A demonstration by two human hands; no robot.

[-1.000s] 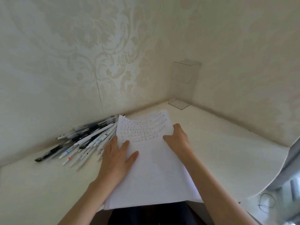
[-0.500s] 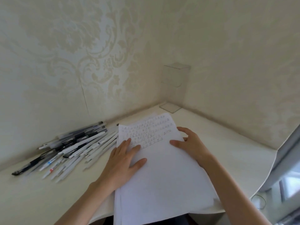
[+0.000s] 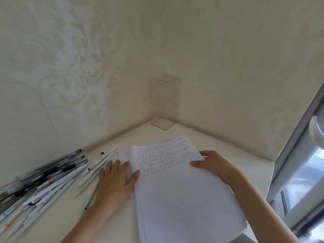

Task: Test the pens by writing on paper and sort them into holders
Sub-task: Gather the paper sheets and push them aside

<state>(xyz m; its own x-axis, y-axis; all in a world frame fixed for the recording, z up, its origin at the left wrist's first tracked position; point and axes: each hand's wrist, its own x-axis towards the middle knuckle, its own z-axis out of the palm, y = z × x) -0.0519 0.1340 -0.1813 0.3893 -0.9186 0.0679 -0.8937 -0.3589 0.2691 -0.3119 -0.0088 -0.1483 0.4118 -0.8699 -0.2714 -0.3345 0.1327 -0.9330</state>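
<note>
Now the left hand [image 3: 114, 183] lies flat on the paper [image 3: 184, 199], likely to keep it still; the right hand [image 3: 217, 165] pinches its edge. All the pens [image 3: 45, 178] lie piled at lower left, ready.

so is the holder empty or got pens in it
Empty: the wall shows straight through the holder; the pens lie piled on the desk.

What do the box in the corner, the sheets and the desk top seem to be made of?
Box: clear glossy plastic, probably acrylic; wallpaper shows through, only its edges show. Sheets: thin matt white paper, stacked edges fanned, pen marks in rows. Desk top: smooth cream surface, maybe laminate; material unclear.
</note>
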